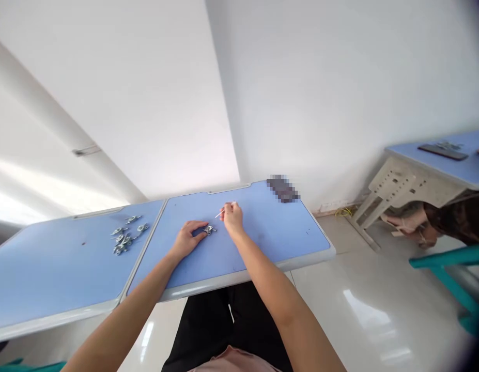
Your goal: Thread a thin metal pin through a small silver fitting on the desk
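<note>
On the blue desk [223,258], my left hand [187,238] rests with thumb and fingers closed around the edge of a small silvery metal fitting [209,230]. Its exact kind is too small to make out. My right hand [232,216] is raised slightly to the right of it, fingers pinched on a thin white stick [219,214]. The stick slants down toward the fitting, with a visible gap between them. More metal fittings [123,242] of similar look lie loosely piled on the adjoining desk to the left.
A blurred dark object [282,188] lies at the desk's back right corner. A seam [146,243] divides the two desks, and a white wall [301,103] rises behind. At right stand another desk [413,155], a person's feet [413,225] and a teal stool [448,263].
</note>
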{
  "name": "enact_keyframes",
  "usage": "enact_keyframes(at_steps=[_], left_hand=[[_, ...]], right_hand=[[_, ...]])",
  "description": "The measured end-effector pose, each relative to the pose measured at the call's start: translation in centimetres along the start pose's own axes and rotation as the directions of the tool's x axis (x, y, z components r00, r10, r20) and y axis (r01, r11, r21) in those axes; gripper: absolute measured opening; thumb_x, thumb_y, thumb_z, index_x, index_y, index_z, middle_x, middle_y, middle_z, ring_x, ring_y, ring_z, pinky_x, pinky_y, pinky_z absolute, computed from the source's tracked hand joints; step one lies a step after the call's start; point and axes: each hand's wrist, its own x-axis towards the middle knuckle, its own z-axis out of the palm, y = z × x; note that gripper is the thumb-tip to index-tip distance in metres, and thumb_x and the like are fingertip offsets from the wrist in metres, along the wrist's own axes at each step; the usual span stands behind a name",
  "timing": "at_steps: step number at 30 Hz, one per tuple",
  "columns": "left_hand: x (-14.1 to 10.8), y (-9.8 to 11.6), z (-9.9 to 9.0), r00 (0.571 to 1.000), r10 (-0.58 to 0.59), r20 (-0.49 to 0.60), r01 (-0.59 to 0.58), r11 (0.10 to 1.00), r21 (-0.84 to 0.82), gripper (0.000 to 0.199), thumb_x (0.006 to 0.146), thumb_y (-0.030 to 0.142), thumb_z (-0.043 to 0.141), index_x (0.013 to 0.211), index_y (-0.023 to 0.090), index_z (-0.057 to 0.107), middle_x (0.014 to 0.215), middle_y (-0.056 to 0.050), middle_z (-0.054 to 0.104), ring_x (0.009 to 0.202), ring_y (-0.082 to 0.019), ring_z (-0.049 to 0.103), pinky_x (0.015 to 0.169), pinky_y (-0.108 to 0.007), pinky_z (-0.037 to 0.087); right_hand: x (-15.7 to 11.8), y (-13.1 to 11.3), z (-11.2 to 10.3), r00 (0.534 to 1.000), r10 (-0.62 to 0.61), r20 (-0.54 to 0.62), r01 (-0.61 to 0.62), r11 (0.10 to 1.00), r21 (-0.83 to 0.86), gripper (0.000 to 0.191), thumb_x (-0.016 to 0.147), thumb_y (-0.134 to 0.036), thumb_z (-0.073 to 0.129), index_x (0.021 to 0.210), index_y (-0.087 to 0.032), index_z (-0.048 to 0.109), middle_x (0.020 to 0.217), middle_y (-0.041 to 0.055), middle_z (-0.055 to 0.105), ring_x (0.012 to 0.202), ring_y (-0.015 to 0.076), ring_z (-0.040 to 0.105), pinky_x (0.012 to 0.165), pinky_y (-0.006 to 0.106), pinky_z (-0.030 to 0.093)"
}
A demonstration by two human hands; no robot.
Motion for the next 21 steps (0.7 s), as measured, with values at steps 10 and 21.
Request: enact_keyframes(at_steps=[10, 21], left_hand=[[0.7, 0.5, 1.5, 0.999, 0.037, 0.027, -0.035, 0.997, -0.071, 0.025, 0.079, 0.034, 0.069, 0.103, 0.032, 0.075, 0.112, -0.003, 0.070, 0.114, -0.031, 0.054, 0.101, -0.049, 0.040], [0.5, 1.4, 1.4, 0.999, 0.040, 0.015, -0.038, 0.996, -0.085, 0.015, 0.085, 0.031, 0.067, 0.098, 0.031, 0.075, 0.112, -0.003, 0.070, 0.110, -0.028, 0.054, 0.092, -0.045, 0.043]], right_hand=[[-2.2, -1.1, -0.9, 0.973, -0.078, 0.217, 0.128, 0.965, -0.229, 0.023, 0.084, -0.043, 0.054, 0.081, -0.020, 0.055, 0.077, 0.0013, 0.064, 0.062, 0.0125, 0.058, 0.058, 0.024, 0.050], [-3.3, -1.4, -0.8, 0.895, -0.121, 0.429, 0.311, 0.858, -0.408, 0.023, 0.093, -0.041, 0.047, 0.086, -0.021, 0.055, 0.082, 0.0024, 0.065, 0.068, 0.0135, 0.060, 0.068, 0.027, 0.051]])
